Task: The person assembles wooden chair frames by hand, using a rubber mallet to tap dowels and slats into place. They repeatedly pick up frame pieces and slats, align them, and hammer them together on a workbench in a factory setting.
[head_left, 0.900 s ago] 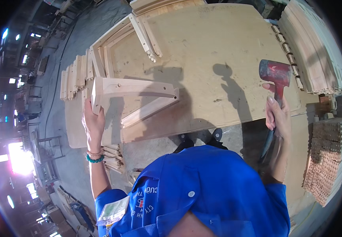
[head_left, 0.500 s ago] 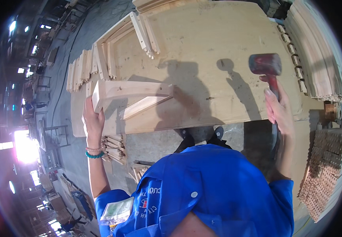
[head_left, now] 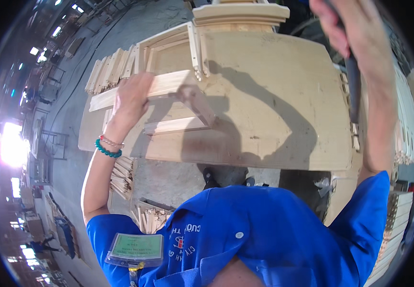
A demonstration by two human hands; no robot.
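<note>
At left, stacked wooden pieces are lying on the counter. Just right of them, over the counter's near left part, a pale wooden frame is showing 3 joined members. The left hand is wrapping the upper rail, whose end is projecting past it to the left. The bare wood is probably giving good grip and staying stiff, with a weight that 1 hand can be managing; the corners are likely being the weaker spots, so the middle of a rail is offering the sounder hold. Farther right, the right hand is hanging raised, curled around the dark handle of a tool; that slim grip is looking firm and easy to encircle.

Again from the left, the left fingertips are blurring and partly hiding behind the rail. The lower bar is seeming to rest on the counter, but shadow is obscuring any contact. The frame's right-hand joints are smearing, so their tightness is staying unclear. At far right, the upper edge is cutting off part of the right hand, and the tool's head is not showing.
</note>
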